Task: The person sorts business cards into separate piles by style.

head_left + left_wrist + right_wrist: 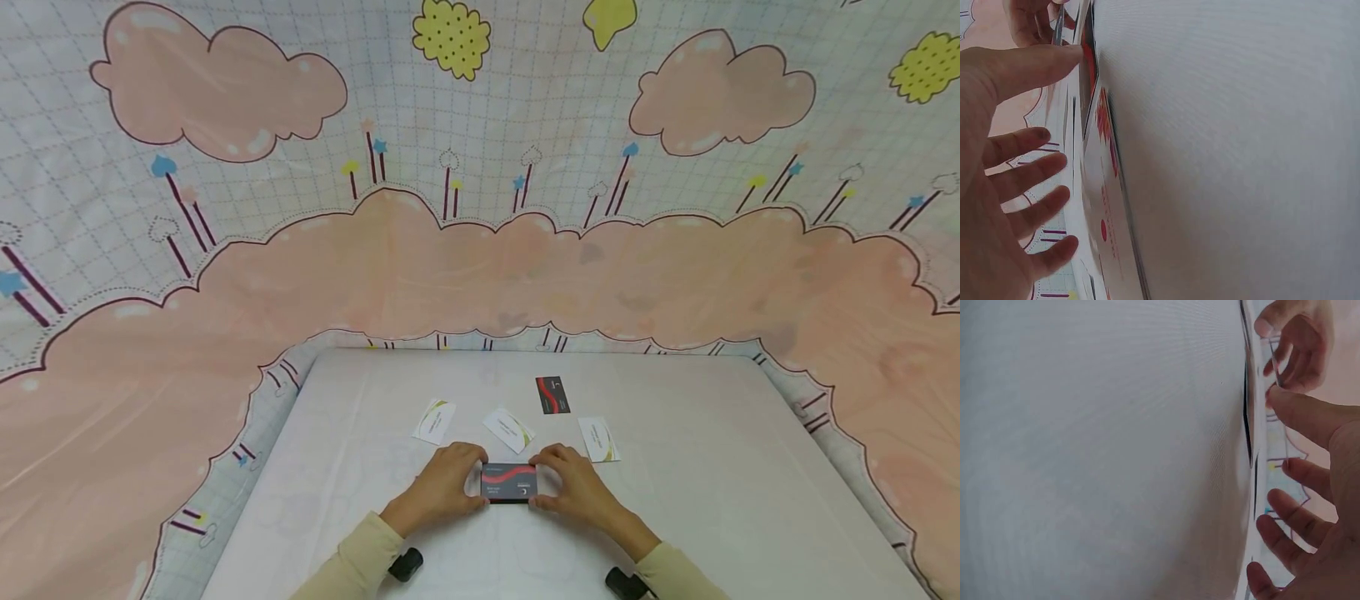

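Both hands hold a dark grey business card [509, 482] with a red wave across it, low in the middle of the head view. At its left end, the left hand [444, 485] grips it between thumb and forefinger; the right hand [576, 487] pinches the right end likewise. In the left wrist view the card [1059, 25] appears as a thin edge reaching to the right hand [1025, 22]. The right wrist view also has the card [1275, 362] edge-on, with the left hand [1304, 337] beyond it. Remaining fingers of both hands are spread.
Beyond the hands, white business cards [434, 422] [510, 429] [598, 439] and a black card with a red wave [552, 395] lie on the white-covered table [360, 392]. A patterned cloth [480, 275] hangs behind. Dark wrist devices [406, 565] sit by the sleeves.
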`<action>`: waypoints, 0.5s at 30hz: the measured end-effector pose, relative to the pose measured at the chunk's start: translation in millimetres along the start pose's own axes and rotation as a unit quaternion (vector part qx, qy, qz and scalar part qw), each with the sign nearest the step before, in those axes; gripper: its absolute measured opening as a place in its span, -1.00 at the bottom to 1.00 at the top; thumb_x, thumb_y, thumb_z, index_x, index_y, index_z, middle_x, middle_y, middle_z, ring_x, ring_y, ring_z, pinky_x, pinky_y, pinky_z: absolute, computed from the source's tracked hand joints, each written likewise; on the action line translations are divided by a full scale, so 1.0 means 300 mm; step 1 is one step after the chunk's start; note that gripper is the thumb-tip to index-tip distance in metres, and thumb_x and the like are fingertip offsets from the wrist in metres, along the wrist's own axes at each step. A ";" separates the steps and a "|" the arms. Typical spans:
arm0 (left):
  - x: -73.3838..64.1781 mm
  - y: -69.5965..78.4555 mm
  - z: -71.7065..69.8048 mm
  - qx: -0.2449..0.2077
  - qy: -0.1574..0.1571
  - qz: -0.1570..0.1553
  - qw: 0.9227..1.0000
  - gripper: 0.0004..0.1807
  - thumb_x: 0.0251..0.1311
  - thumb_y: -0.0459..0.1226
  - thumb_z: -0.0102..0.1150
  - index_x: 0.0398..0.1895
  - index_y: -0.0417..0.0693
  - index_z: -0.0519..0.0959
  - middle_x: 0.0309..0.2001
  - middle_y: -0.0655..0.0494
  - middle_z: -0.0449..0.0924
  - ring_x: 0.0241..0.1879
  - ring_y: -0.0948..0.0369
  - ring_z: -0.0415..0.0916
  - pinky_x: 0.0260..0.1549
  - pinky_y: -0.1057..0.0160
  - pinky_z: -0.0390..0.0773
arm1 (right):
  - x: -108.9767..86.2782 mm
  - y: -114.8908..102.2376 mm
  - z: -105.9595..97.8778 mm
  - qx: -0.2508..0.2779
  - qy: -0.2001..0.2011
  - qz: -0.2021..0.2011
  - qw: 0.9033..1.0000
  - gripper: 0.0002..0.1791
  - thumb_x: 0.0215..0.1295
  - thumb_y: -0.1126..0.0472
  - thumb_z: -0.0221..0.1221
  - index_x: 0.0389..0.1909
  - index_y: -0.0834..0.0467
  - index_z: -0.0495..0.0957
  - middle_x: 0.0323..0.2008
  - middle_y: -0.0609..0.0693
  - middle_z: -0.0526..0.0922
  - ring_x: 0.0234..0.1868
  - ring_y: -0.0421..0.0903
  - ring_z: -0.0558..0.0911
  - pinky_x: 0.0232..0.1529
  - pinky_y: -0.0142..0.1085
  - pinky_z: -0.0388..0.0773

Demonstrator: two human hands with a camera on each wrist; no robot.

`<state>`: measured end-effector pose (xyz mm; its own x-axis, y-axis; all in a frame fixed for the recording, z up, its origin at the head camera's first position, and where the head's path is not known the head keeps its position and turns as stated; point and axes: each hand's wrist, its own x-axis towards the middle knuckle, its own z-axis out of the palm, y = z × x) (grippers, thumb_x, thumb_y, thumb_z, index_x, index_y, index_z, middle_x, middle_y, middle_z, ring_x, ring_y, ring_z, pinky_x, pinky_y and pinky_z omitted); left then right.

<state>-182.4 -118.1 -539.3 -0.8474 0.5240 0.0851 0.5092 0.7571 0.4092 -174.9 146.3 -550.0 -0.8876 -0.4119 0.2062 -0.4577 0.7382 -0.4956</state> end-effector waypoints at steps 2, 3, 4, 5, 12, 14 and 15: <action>-0.001 0.001 0.003 0.004 -0.006 -0.004 1.000 -0.42 -0.08 -0.03 0.48 0.03 0.05 0.49 0.15 0.13 0.55 0.24 0.09 0.41 0.25 -0.02 0.37 | 0.000 -0.001 0.004 -0.002 -0.007 0.008 1.000 -0.42 -0.12 -0.01 0.53 0.00 -0.01 0.62 -0.02 -0.07 0.59 0.04 -0.03 0.54 0.09 0.02 0.44; -0.001 0.000 0.006 0.007 -0.009 -0.006 1.000 -0.43 -0.08 -0.03 0.47 0.02 0.06 0.50 0.15 0.13 0.55 0.24 0.09 0.41 0.25 -0.02 0.38 | 0.001 -0.003 0.006 -0.005 -0.010 0.010 1.000 -0.42 -0.12 -0.01 0.53 0.00 -0.01 0.62 -0.03 -0.07 0.59 0.04 -0.03 0.54 0.07 0.01 0.44; -0.001 0.000 0.008 0.011 -0.009 -0.006 1.000 -0.43 -0.08 -0.03 0.47 0.02 0.06 0.50 0.15 0.13 0.55 0.24 0.09 0.41 0.24 -0.02 0.38 | 0.001 -0.004 0.007 -0.006 -0.014 0.014 1.000 -0.42 -0.11 -0.01 0.52 0.01 -0.01 0.62 -0.02 -0.07 0.59 0.04 -0.03 0.54 0.06 0.00 0.43; -0.001 -0.001 0.010 0.012 -0.010 -0.007 1.000 -0.43 -0.08 -0.03 0.47 0.02 0.06 0.50 0.15 0.13 0.55 0.24 0.09 0.41 0.24 -0.02 0.38 | 0.001 -0.005 0.009 -0.007 -0.018 0.018 1.000 -0.43 -0.10 0.00 0.52 0.01 -0.01 0.62 -0.02 -0.07 0.59 0.05 -0.02 0.53 0.06 -0.02 0.42; 0.001 0.000 0.014 0.021 -0.004 -0.009 1.000 -0.44 -0.10 -0.02 0.48 -0.01 0.07 0.52 0.14 0.14 0.54 0.22 0.09 0.41 0.20 -0.03 0.40 | 0.002 -0.013 0.019 -0.028 -0.013 0.018 0.999 -0.44 -0.11 0.02 0.52 -0.01 0.01 0.62 -0.04 -0.06 0.60 0.03 -0.02 0.53 0.01 -0.03 0.42; 0.001 0.003 0.013 0.024 -0.004 -0.011 1.000 -0.44 -0.10 -0.02 0.49 -0.01 0.07 0.53 0.14 0.13 0.54 0.22 0.09 0.41 0.20 -0.03 0.41 | 0.003 -0.015 0.021 -0.036 -0.011 0.016 0.999 -0.44 -0.13 0.03 0.52 -0.02 0.02 0.63 -0.05 -0.05 0.60 0.03 -0.02 0.53 -0.01 -0.02 0.41; 0.001 0.005 0.012 0.025 -0.005 -0.011 1.000 -0.44 -0.10 -0.01 0.49 -0.01 0.06 0.53 0.15 0.13 0.54 0.22 0.08 0.41 0.20 -0.04 0.41 | 0.004 -0.016 0.022 -0.039 -0.012 0.016 0.999 -0.44 -0.13 0.03 0.53 -0.03 0.03 0.63 -0.05 -0.05 0.60 0.03 -0.02 0.53 -0.01 -0.02 0.41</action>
<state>-181.5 -115.3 -542.0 -0.8573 0.5104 0.0675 0.4974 0.7873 0.3643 -173.4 138.8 -552.9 -0.9006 -0.3996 0.1710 -0.4329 0.7904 -0.4334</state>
